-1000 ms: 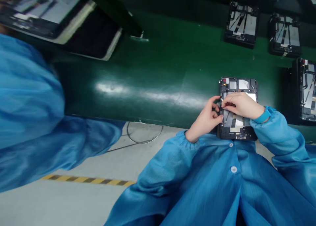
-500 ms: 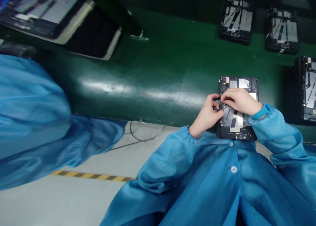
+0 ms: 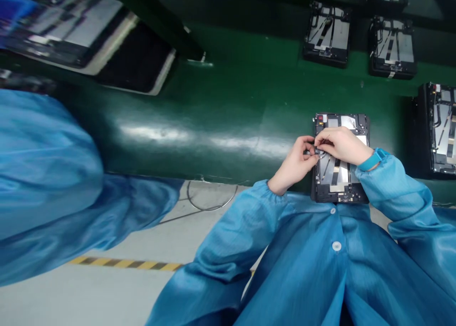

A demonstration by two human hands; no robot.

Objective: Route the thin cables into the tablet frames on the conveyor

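An opened tablet (image 3: 338, 188) lies near the bench edge in front of me, its metal plates, dark ribbon strips and small boards showing. My left hand (image 3: 296, 163) is at its left edge, thumb and fingers curled in close to the rim; what they pinch is too small to make out. My right hand (image 3: 344, 143) reaches over the tablet from the right, its fingertips pinched together at the same left edge. A thin pale cable (image 3: 322, 154) curves out just below those fingertips. The tablet's middle is partly covered by my right hand.
More opened tablets (image 3: 327, 34) sit in stacks at the back right, with a taller stack (image 3: 443, 131) at the right. A co-worker's blue sleeve (image 3: 42, 164) fills the left. Behind it, a tablet lies on a dark pad (image 3: 137, 55) on the green bench (image 3: 221, 112).
The view has shifted slightly. Both hands stay at the tablet's left edge, with only small finger movement; the pale cable below the right fingertips shows more clearly.
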